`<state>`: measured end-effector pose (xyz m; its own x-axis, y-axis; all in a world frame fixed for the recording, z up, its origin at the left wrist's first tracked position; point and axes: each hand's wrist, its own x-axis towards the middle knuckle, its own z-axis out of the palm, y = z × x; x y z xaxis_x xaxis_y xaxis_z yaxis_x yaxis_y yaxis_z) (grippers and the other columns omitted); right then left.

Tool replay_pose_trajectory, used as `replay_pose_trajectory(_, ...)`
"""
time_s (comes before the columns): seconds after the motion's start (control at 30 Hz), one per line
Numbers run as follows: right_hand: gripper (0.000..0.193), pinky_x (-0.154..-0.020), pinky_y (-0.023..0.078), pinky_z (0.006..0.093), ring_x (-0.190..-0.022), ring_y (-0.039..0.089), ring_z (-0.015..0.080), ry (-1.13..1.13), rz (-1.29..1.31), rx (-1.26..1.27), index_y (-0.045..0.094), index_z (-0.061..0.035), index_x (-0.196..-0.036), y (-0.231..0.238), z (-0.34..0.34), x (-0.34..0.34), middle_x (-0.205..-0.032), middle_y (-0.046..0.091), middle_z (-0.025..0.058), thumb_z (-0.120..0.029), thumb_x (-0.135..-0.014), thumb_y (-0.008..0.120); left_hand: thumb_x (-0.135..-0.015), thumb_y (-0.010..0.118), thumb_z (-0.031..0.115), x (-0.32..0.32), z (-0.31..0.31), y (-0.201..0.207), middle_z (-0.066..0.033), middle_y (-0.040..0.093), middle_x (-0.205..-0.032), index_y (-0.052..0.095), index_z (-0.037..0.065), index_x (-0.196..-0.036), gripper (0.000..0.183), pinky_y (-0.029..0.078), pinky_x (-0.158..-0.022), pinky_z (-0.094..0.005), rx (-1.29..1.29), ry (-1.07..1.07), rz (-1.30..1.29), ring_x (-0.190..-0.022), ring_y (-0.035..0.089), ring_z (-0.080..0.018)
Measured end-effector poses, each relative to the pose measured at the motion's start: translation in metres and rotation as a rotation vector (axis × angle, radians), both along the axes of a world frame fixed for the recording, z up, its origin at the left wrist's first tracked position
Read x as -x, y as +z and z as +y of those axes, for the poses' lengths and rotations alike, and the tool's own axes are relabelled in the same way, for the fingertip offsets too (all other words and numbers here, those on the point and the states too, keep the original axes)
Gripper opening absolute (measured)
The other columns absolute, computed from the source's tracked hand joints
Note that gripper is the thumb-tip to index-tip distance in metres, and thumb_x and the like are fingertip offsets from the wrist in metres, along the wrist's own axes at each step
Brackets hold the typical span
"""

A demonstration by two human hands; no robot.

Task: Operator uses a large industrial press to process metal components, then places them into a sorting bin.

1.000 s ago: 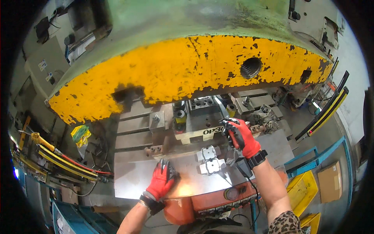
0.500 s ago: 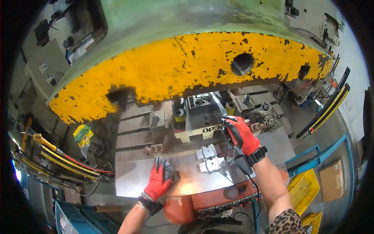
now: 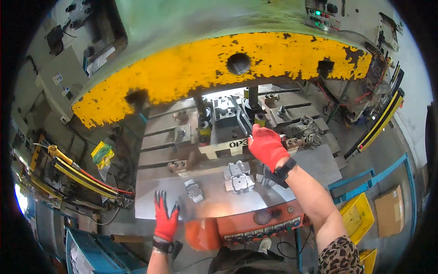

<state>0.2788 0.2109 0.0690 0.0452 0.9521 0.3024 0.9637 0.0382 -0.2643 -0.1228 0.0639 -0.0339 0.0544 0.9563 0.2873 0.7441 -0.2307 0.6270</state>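
Observation:
My right hand (image 3: 268, 145), in a red glove with dark fingertips, is closed round a pair of metal tongs (image 3: 242, 119). The tongs reach forward into the lower die (image 3: 221, 120), their tips beside a pale metal piece (image 3: 225, 105) on it. My left hand (image 3: 165, 219), gloved alike, has its fingers spread at the near left edge of the metal sheet (image 3: 155, 181) and holds nothing. Right of it lies a small stamped metal part (image 3: 195, 190). Two more stamped parts (image 3: 239, 183) lie together mid-sheet. Dark grey pieces (image 3: 266, 177) are partly hidden below my right wrist.
The chipped yellow press ram (image 3: 182, 73) hangs over the die, with guide posts (image 3: 252, 98) beneath. An orange control box (image 3: 255, 220) with buttons stands at the near edge. Yellow-black guard bars (image 3: 381, 123) flank the right. Yellow bins (image 3: 357, 219) and a cardboard box (image 3: 389, 212) sit lower right.
My left hand has drawn back and left, uncovering the small stamped part. My right hand has moved left and forward with the tongs. The ram now appears higher, showing more of the guide posts.

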Motion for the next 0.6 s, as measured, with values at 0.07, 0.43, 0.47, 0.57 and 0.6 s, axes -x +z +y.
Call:
replay_pose_trajectory(0.07, 0.028, -0.073, 0.056, 0.0443, -0.085, 0.069, 0.0384, 0.08, 0.116, -0.173, 0.059, -0.0004, -0.101, -0.001, -0.032, -0.012, -0.091, 0.07, 0.0218, -0.026, -0.091, 0.062, -0.091, 0.064, 0.013, 0.012, -0.017, -0.01, -0.0239, 0.021, -0.161, 0.033, 0.002, -0.153, 0.07, 0.031, -0.117, -0.0429, -0.053, 0.078, -0.094, -0.148, 0.027, -0.0373)
replay_pose_trajectory(0.43, 0.044, -0.091, 0.05, 0.0351, -0.1, 0.063, 0.0222, -0.709, 0.889, -0.317, 0.054, 0.0027, -0.133, -0.168, -0.343, -0.164, -0.115, 0.066, 0.013, -0.012, -0.093, 0.062, -0.094, 0.063, 0.026, -0.044, -0.096, -0.07, -0.0181, 0.047, -0.148, 0.045, 0.003, -0.144, 0.058, 0.039, -0.111, -0.0413, 0.294, 0.289, -0.206, -0.134, 0.047, -0.0331)
replay_pose_trajectory(0.47, 0.042, -0.09, 0.05, 0.0351, -0.1, 0.063, 0.0217, -0.865, 0.977, -0.223, 0.055, 0.0017, -0.132, -0.195, -0.357, -0.179, -0.116, 0.066, 0.0115, -0.012, -0.093, 0.062, -0.094, 0.063, 0.029, -0.062, -0.083, -0.063, -0.0188, 0.049, -0.146, 0.048, 0.003, -0.142, 0.057, 0.038, -0.111, -0.042, 0.27, 0.194, -0.112, -0.133, 0.047, -0.0348)
replay_pose_trajectory(0.57, 0.038, -0.089, 0.05, 0.0351, -0.101, 0.062, 0.0213, -0.82, 1.279, 0.017, 0.056, -0.0012, -0.131, -0.249, -0.366, -0.209, -0.12, 0.065, 0.0083, -0.012, -0.094, 0.061, -0.092, 0.065, 0.036, -0.108, -0.062, -0.027, -0.0203, 0.055, -0.14, 0.056, 0.005, -0.136, 0.055, 0.038, -0.111, -0.0435, 0.211, 0.024, 0.075, -0.131, 0.048, -0.0387)
replay_pose_trajectory(0.6, 0.038, -0.092, 0.049, 0.0352, -0.105, 0.062, 0.0214, -0.647, 1.266, 0.02, 0.055, -0.002, -0.132, -0.259, -0.359, -0.212, -0.123, 0.064, 0.0087, -0.013, -0.096, 0.059, -0.092, 0.065, 0.037, -0.117, -0.063, -0.015, -0.0206, 0.055, -0.139, 0.056, 0.005, -0.135, 0.054, 0.038, -0.11, -0.0439, 0.2, 0.041, 0.068, -0.13, 0.048, -0.0392)
